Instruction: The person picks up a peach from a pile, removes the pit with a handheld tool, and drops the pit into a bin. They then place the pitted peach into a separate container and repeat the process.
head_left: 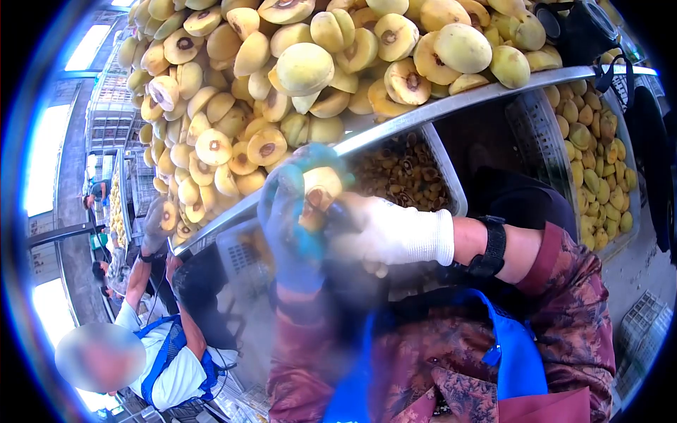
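Observation:
My left hand, in a blue-grey and teal glove, is closed around a yellow peach half. Brown flesh shows at the peach's cut middle. Close against it on the right is my right hand, in a white knit glove, with its fingers curled. Blur and the glove hide what those fingers hold. Both hands are just on my side of the table's metal edge. Beyond that edge, halved yellow peaches lie in a large heap, some with their brown pit hollows facing up.
Below the edge, a crate holds brown and yellow scraps. At right, another crate holds yellow fruit. A black strapped object rests on the table. At left, a co-worker reaches a gloved hand to the heap. Other people stand farther back.

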### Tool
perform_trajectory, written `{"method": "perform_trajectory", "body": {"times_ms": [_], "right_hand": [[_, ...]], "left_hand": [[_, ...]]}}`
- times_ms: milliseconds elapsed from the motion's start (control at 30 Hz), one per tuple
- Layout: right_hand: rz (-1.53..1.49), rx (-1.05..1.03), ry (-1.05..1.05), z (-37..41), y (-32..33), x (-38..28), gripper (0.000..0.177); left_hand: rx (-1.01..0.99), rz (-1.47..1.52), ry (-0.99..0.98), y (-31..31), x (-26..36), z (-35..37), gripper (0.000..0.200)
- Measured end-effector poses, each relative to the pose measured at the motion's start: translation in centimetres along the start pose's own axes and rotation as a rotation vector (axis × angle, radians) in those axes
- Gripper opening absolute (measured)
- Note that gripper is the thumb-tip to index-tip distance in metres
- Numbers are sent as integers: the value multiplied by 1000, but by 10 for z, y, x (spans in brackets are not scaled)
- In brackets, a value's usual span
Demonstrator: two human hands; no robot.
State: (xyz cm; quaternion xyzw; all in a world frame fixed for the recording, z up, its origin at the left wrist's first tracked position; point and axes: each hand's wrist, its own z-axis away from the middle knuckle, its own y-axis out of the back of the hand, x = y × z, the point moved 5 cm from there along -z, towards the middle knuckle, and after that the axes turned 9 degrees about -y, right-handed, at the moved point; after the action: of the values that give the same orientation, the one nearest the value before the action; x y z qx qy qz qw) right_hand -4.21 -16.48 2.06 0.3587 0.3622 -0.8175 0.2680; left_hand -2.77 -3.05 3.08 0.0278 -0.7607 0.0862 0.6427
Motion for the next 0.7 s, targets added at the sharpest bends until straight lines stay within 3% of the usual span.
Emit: {"method": "perform_trajectory", "body": {"times_ms": [267, 367, 467, 567, 667, 700], "right_hand": [[-296, -280, 74, -5, -16, 11, 21], [-137, -130, 39, -2, -13, 4, 21], [-181, -140, -18, -2, -15, 6, 25], [-114, -48, -79, 4, -15, 2, 34], [-256, -239, 75, -9, -17, 15, 47], [-227, -217, 72, -8, -15, 14, 45]], "left_hand": [[-208, 28, 202, -11, 19, -7, 36], [-169, 81, 170, -10, 17, -4, 38], [-242, 71, 109, -12, 20, -7, 38], [-303, -40, 245, -12, 22, -9, 38], [-293, -21, 174, -11, 19, -12, 38], [-302, -16, 183, -10, 18, -13, 37]]}}
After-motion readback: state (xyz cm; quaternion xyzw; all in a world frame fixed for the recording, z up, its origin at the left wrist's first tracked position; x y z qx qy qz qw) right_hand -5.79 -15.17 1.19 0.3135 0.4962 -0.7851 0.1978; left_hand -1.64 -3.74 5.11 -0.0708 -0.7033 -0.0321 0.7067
